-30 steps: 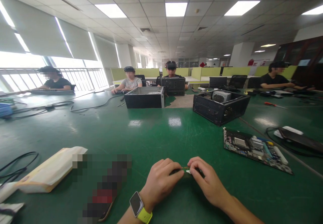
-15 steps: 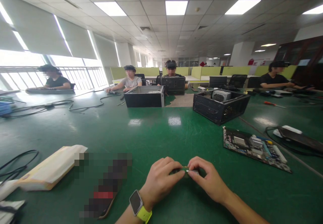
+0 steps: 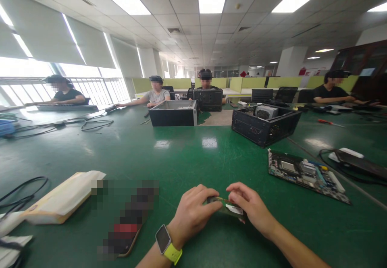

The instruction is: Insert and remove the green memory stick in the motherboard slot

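Close in front of me is a RAM stick [image 3: 224,208], a thin green circuit board with a gold-coloured edge and a white label. My left hand [image 3: 195,209], a watch with a lime strap on its wrist, pinches the left end between thumb and fingers. At the other end, my right hand [image 3: 252,207] has its thumb by the gold edge and a fingertip beneath the board. Its index finger is lifted off. Part of the right end is hidden by this hand. To the right, a motherboard [image 3: 302,173] lies flat on the green table [image 3: 193,161].
Two computer cases [image 3: 173,115] [image 3: 250,129] stand across the table. A blurred dark phone-like object [image 3: 130,223] and a padded paper packet [image 3: 66,197] lie left. Black cables [image 3: 24,195] are at the far left. A red screwdriver [image 3: 325,121] lies far right. Several people sit beyond.
My right hand has loosened and its index finger has lifted, so more of the RAM stick and its white label shows. My left hand keeps its pinch. A person at the back left has stretched an arm sideways.
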Demonstrator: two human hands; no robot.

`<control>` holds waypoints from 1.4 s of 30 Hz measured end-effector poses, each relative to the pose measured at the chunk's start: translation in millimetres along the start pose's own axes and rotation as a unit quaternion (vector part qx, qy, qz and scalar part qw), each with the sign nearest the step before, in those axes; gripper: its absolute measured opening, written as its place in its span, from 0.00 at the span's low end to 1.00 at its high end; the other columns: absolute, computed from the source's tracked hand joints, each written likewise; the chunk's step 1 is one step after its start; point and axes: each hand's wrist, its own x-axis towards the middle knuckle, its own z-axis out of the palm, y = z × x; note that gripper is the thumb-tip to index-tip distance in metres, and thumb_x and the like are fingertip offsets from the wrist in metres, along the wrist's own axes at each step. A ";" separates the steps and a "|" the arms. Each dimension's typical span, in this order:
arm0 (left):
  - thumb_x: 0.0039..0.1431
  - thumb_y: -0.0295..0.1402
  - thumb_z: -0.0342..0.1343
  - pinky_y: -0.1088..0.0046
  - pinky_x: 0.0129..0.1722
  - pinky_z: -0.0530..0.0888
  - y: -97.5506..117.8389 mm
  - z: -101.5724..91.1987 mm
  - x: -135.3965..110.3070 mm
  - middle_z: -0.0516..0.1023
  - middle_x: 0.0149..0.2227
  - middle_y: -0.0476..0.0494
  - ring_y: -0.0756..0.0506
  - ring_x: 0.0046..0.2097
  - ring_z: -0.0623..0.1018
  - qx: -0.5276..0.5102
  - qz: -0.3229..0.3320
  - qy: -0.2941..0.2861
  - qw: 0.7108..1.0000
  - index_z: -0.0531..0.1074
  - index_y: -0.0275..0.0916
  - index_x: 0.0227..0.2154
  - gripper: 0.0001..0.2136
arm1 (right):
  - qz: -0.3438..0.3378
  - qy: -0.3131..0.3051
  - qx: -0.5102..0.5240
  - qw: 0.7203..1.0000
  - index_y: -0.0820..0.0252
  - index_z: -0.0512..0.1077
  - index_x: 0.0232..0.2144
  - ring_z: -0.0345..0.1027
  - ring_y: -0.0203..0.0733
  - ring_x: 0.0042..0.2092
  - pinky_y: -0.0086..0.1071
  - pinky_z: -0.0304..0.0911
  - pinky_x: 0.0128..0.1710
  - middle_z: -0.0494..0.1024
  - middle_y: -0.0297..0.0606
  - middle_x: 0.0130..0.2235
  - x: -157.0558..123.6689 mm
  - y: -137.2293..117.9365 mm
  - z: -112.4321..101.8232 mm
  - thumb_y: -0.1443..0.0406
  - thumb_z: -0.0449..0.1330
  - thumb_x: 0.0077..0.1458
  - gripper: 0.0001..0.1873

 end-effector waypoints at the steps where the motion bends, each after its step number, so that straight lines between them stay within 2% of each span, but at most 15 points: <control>1: 0.60 0.25 0.50 0.73 0.33 0.69 -0.1 -0.3 0.2 0.76 0.39 0.44 0.49 0.35 0.71 0.000 0.000 0.011 1.000 0.74 0.42 0.36 0.09 | 0.016 -0.015 0.003 1.000 0.58 0.65 0.40 0.56 0.28 0.18 0.23 0.51 0.15 0.66 0.27 0.24 0.1 -0.7 -0.9 0.50 0.55 0.53 0.20; 4: 0.59 0.25 0.51 0.73 0.34 0.69 -1.0 -0.6 0.4 0.75 0.40 0.44 0.49 0.36 0.70 0.006 -0.005 0.032 0.999 0.73 0.42 0.37 0.08 | 0.045 -0.060 -0.015 0.997 0.61 0.66 0.38 0.55 0.27 0.15 0.22 0.48 0.14 0.68 0.27 0.22 -1.1 -3.9 -2.2 0.51 0.57 0.52 0.20; 6: 0.59 0.24 0.51 0.72 0.35 0.69 -1.3 -0.2 0.2 0.75 0.40 0.44 0.48 0.37 0.70 0.009 -0.009 0.032 0.999 0.73 0.42 0.37 0.08 | 0.046 -0.064 -0.030 0.996 0.62 0.67 0.34 0.55 0.27 0.16 0.22 0.47 0.14 0.68 0.27 0.21 -3.0 -5.7 -1.3 0.53 0.59 0.51 0.17; 9: 0.59 0.24 0.50 0.71 0.36 0.68 -0.3 0.7 0.1 0.74 0.41 0.44 0.48 0.37 0.70 0.007 -0.015 0.011 1.000 0.73 0.43 0.37 0.09 | 0.035 -0.054 -0.056 0.996 0.61 0.65 0.27 0.53 0.26 0.16 0.22 0.47 0.15 0.64 0.25 0.19 -5.6 -6.3 0.8 0.54 0.59 0.51 0.15; 11: 0.59 0.25 0.50 0.70 0.37 0.68 1.2 1.3 0.4 0.74 0.42 0.44 0.47 0.38 0.70 -0.007 -0.023 -0.020 1.000 0.72 0.43 0.39 0.09 | 0.023 -0.046 -0.078 0.996 0.61 0.65 0.28 0.52 0.27 0.17 0.23 0.47 0.16 0.61 0.24 0.18 -6.9 -6.2 1.3 0.55 0.58 0.52 0.14; 13: 0.58 0.33 0.54 0.68 0.38 0.68 2.7 2.4 0.5 0.74 0.41 0.42 0.45 0.39 0.70 -0.036 -0.033 -0.048 0.998 0.71 0.43 0.43 0.10 | -0.001 -0.034 -0.119 0.992 0.60 0.66 0.30 0.53 0.28 0.18 0.23 0.48 0.18 0.60 0.24 0.19 -7.8 -7.5 1.2 0.56 0.57 0.54 0.12; 15: 0.53 0.45 0.58 0.67 0.38 0.69 3.9 4.7 0.0 0.73 0.39 0.41 0.44 0.38 0.70 -0.067 -0.056 -0.057 0.995 0.69 0.41 0.47 0.20 | -0.039 -0.020 -0.185 0.982 0.60 0.67 0.31 0.56 0.30 0.22 0.24 0.52 0.22 0.64 0.27 0.23 -8.7 -11.0 1.5 0.57 0.56 0.55 0.11; 17: 0.51 0.49 0.58 0.67 0.36 0.69 5.0 8.1 -1.0 0.73 0.36 0.42 0.44 0.36 0.69 -0.079 -0.094 -0.050 0.991 0.69 0.39 0.46 0.24 | -0.078 -0.014 -0.252 0.964 0.60 0.69 0.30 0.59 0.32 0.27 0.26 0.54 0.26 0.67 0.29 0.25 -9.9 -15.9 2.7 0.59 0.55 0.55 0.10; 19: 0.54 0.46 0.56 0.69 0.33 0.67 6.1 12.0 -2.0 0.72 0.31 0.44 0.45 0.34 0.68 -0.072 -0.135 -0.044 0.987 0.71 0.39 0.41 0.17 | -0.107 -0.019 -0.292 0.950 0.59 0.69 0.30 0.61 0.34 0.29 0.27 0.54 0.30 0.69 0.30 0.27 -11.1 -20.0 4.4 0.60 0.55 0.56 0.09; 22: 0.57 0.39 0.55 0.71 0.31 0.65 7.4 16.0 -2.3 0.71 0.28 0.45 0.46 0.33 0.67 -0.053 -0.173 -0.038 0.983 0.71 0.38 0.32 0.09 | -0.126 -0.034 -0.305 0.944 0.59 0.69 0.31 0.62 0.35 0.31 0.28 0.55 0.32 0.70 0.31 0.28 -12.1 -21.7 6.2 0.60 0.53 0.57 0.09; 27: 0.57 0.35 0.55 0.72 0.30 0.64 6.2 16.5 -2.6 0.70 0.28 0.46 0.46 0.33 0.66 -0.068 -0.182 -0.048 0.980 0.70 0.39 0.30 0.05 | -0.082 -0.078 -0.241 0.964 0.59 0.69 0.35 0.64 0.32 0.26 0.26 0.58 0.27 0.72 0.31 0.29 -10.6 -18.1 4.2 0.61 0.51 0.59 0.10; 30: 0.56 0.35 0.57 0.71 0.32 0.64 5.0 16.4 -2.8 0.70 0.28 0.47 0.46 0.33 0.66 -0.079 -0.196 -0.058 0.976 0.69 0.38 0.29 0.06 | -0.067 -0.101 -0.222 0.967 0.60 0.70 0.36 0.67 0.32 0.25 0.26 0.60 0.27 0.74 0.32 0.30 -9.6 -17.3 2.4 0.62 0.50 0.59 0.10; 38: 0.55 0.35 0.58 0.70 0.33 0.63 10.2 15.7 -0.2 0.71 0.29 0.47 0.46 0.34 0.67 -0.083 -0.200 -0.049 0.975 0.69 0.39 0.30 0.06 | -0.127 -0.054 -0.307 0.942 0.60 0.69 0.29 0.64 0.33 0.27 0.26 0.56 0.28 0.71 0.30 0.24 -9.3 -14.0 -0.2 0.64 0.53 0.56 0.07; 42: 0.56 0.34 0.57 0.69 0.33 0.63 7.9 15.2 -1.3 0.71 0.29 0.46 0.45 0.35 0.67 -0.061 -0.184 -0.047 0.980 0.71 0.39 0.31 0.04 | -0.136 -0.044 -0.325 0.935 0.58 0.71 0.32 0.64 0.35 0.30 0.27 0.56 0.31 0.73 0.31 0.27 -8.5 -14.6 0.5 0.63 0.54 0.56 0.07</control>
